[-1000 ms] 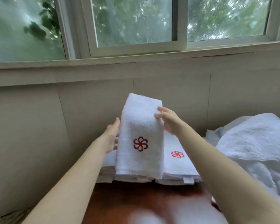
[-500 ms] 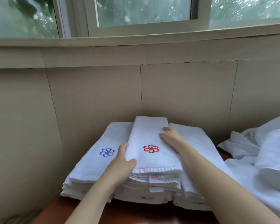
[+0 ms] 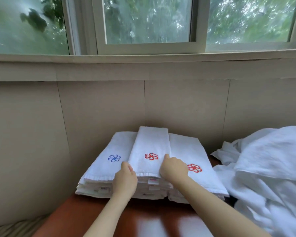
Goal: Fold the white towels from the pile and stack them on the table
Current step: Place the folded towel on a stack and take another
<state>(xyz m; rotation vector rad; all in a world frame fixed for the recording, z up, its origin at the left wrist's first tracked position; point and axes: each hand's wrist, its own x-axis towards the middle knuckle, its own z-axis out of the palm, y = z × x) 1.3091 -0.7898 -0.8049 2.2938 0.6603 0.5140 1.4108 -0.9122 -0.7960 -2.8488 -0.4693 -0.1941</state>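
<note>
Three stacks [image 3: 94, 186] of folded white towels stand side by side on the table [image 3: 143, 219], pushed back near the wall [image 3: 101, 106]. Three stitched pinwheels show: one blue mark [image 3: 114, 158] on the left stack and two red, one on the middle stack's top towel [image 3: 150, 144] and one on the right stack [image 3: 194, 167]. The middle stack is the tallest; its top towel is a long narrow fold, smooth, with a hemmed near edge and a small label [image 3: 153, 180] just below it.

Two bare hands are at that towel's near end. The left hand [image 3: 125, 178] sits at its near left corner, thumb on top; its fingers are hidden, so I cannot tell whether it grips. The right hand [image 3: 173, 168] lies on the right edge with fingers curled, knuckles up, but a hold on the cloth cannot be made out.

One loose pile [image 3: 270, 168] of unfolded white towels heaps up at the right, just beside the right stack and spilling over the table's edge. A window [image 3: 147, 21] runs above the wall, with green leaves behind the glass.
</note>
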